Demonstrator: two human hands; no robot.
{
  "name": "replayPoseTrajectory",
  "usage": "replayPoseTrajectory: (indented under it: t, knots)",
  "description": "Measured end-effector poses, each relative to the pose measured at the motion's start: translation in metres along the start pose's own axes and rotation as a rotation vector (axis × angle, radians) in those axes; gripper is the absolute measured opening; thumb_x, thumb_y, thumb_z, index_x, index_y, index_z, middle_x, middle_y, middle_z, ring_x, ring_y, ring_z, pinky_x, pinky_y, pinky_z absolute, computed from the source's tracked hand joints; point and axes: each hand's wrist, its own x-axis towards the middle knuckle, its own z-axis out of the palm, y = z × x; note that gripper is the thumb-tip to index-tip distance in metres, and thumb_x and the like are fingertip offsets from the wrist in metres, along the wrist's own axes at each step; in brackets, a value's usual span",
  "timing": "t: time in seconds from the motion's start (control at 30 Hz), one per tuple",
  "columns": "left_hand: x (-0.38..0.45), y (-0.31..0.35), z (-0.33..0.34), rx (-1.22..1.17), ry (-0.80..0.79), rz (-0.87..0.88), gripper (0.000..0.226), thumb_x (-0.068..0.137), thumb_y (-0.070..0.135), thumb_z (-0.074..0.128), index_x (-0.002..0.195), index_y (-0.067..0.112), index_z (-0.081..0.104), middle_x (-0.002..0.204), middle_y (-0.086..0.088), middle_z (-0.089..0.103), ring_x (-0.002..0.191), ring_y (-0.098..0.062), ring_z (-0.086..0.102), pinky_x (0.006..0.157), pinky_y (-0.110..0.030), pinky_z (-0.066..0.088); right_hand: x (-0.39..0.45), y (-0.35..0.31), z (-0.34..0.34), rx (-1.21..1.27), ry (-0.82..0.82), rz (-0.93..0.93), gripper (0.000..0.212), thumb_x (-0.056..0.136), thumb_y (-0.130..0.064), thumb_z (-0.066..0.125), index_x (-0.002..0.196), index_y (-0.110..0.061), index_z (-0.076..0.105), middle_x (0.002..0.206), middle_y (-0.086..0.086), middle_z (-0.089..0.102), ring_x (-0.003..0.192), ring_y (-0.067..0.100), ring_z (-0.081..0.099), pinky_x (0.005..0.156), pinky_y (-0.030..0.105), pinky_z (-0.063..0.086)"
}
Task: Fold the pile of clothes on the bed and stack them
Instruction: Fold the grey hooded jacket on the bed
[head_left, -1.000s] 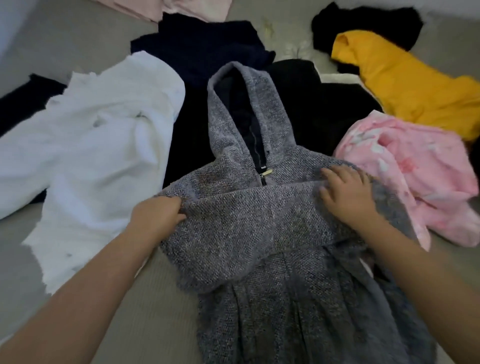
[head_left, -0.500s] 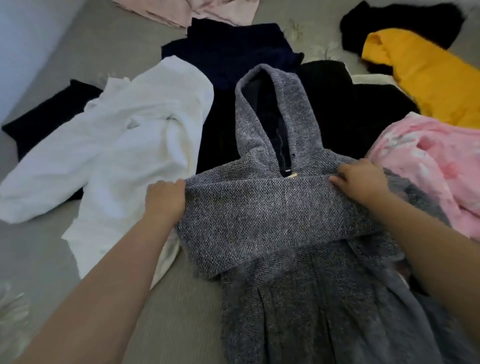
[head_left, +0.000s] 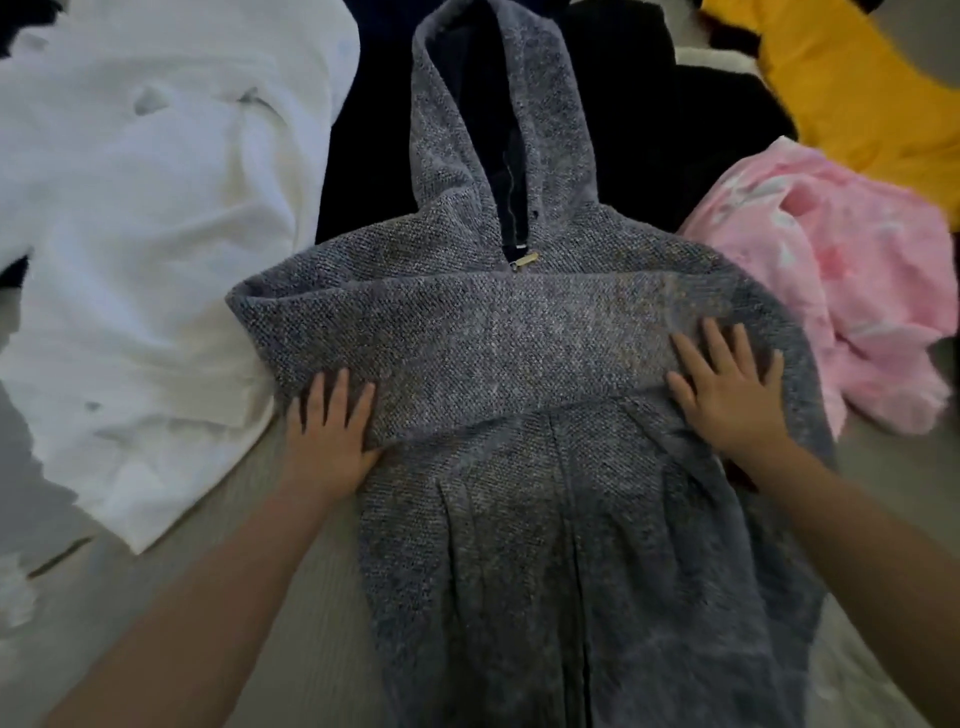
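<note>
A grey knitted hooded jacket (head_left: 519, 364) lies flat on the bed in front of me, hood pointing away, zip down the middle. Its sleeves are folded across the chest in a band. My left hand (head_left: 327, 421) presses flat on the left end of that band, fingers straight. My right hand (head_left: 727, 384) presses flat on the right end, fingers spread. Around it lie a white garment (head_left: 145, 249), a pink flowered garment (head_left: 841, 291), a yellow garment (head_left: 857, 88) and dark garments (head_left: 649, 135) under the hood.
The grey bedsheet (head_left: 270, 597) shows bare between the white garment and the jacket, near my left forearm. Clothes crowd the far side and both flanks of the jacket.
Both hands have let go of the folded band's ends and slid toward me, now lying flat on it. The view has moved closer and lower over the jacket.
</note>
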Motion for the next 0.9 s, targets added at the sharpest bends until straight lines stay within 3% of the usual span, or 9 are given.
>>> replayPoseTrajectory:
  t: [0.07,0.13,0.23,0.37,0.47,0.53,0.63,0.77,0.9]
  knots:
    - [-0.001,0.011,-0.01,0.057,-0.064,-0.025,0.077,0.09,0.061,0.025,0.147,0.02,-0.008,0.154,-0.011,-0.013,0.141,-0.033,-0.007,0.113,-0.049,0.005,-0.002,0.009,-0.002,0.12,0.021,0.078,0.052,0.098,-0.043,0.027,0.146,-0.028,0.017,0.157,0.003,0.002,0.143,0.025,-0.004,0.112,0.052,-0.001]
    - [-0.007,0.024,-0.021,0.08,-0.107,-0.055,0.078,0.092,0.056,0.031,0.147,0.016,-0.008,0.154,-0.013,-0.011,0.141,-0.034,-0.006,0.113,-0.05,0.006,-0.012,0.019,-0.003,0.271,0.163,0.156,0.053,0.098,-0.041,0.032,0.145,-0.018,0.024,0.155,0.012,0.01,0.143,0.03,0.005,0.113,0.051,0.006]
    - [-0.024,0.048,-0.033,0.027,-0.041,0.034,0.077,0.093,0.041,0.04,0.146,0.011,-0.008,0.154,-0.012,-0.012,0.142,-0.029,-0.009,0.114,-0.046,0.005,-0.04,0.049,0.009,0.445,0.283,0.295,0.057,0.094,-0.029,0.049,0.142,-0.005,0.03,0.15,0.021,0.023,0.139,0.035,0.019,0.112,0.047,0.019]
    - [-0.048,0.1,-0.047,-0.06,0.085,0.229,0.072,0.095,0.038,0.034,0.146,0.014,-0.011,0.154,-0.009,-0.017,0.142,-0.025,-0.016,0.115,-0.039,-0.001,-0.079,0.106,0.042,0.76,0.197,0.496,0.054,0.085,-0.014,0.063,0.132,0.001,0.04,0.131,0.024,0.048,0.119,0.038,0.046,0.098,0.042,0.038]
    - [-0.051,0.14,-0.061,-0.049,0.158,0.309,0.069,0.097,0.039,0.033,0.147,0.014,-0.008,0.154,-0.01,-0.015,0.142,-0.027,-0.016,0.116,-0.038,0.0,-0.095,0.125,0.067,0.907,-0.02,0.641,0.052,0.087,-0.023,0.063,0.129,0.001,0.045,0.129,0.022,0.053,0.115,0.036,0.051,0.093,0.039,0.039]
    - [-0.05,0.165,-0.07,-0.009,0.177,0.337,0.067,0.097,0.039,0.031,0.147,0.015,-0.007,0.154,-0.009,-0.014,0.142,-0.026,-0.015,0.116,-0.038,0.001,-0.097,0.128,0.073,0.898,-0.023,0.618,0.039,0.088,-0.024,0.061,0.114,0.004,0.058,0.112,0.025,0.062,0.104,0.037,0.057,0.078,0.035,0.04]
    - [-0.047,0.198,-0.083,0.01,0.176,0.368,0.066,0.097,0.042,0.033,0.148,0.017,-0.002,0.155,-0.007,-0.011,0.142,-0.024,-0.013,0.116,-0.038,0.004,-0.1,0.143,0.062,0.801,0.202,0.568,0.028,0.091,-0.02,0.056,0.097,0.007,0.064,0.089,0.029,0.064,0.089,0.041,0.06,0.065,0.034,0.034]
    - [-0.042,0.229,-0.102,-0.001,0.173,0.302,0.069,0.096,0.045,0.034,0.147,0.017,-0.001,0.156,-0.006,-0.008,0.143,-0.025,-0.009,0.116,-0.036,0.007,-0.09,0.203,0.011,0.862,0.559,0.607,0.026,0.092,-0.017,0.053,0.103,0.004,0.065,0.093,0.029,0.064,0.091,0.041,0.058,0.07,0.036,0.039]
    - [-0.036,0.25,-0.124,-0.052,0.053,0.198,0.067,0.098,0.039,0.034,0.147,0.016,-0.004,0.156,-0.004,-0.008,0.143,-0.025,-0.007,0.116,-0.038,0.013,-0.049,0.239,-0.061,0.753,0.722,0.433,0.022,0.09,-0.014,0.054,0.096,0.003,0.066,0.096,0.026,0.064,0.092,0.038,0.058,0.069,0.036,0.038]
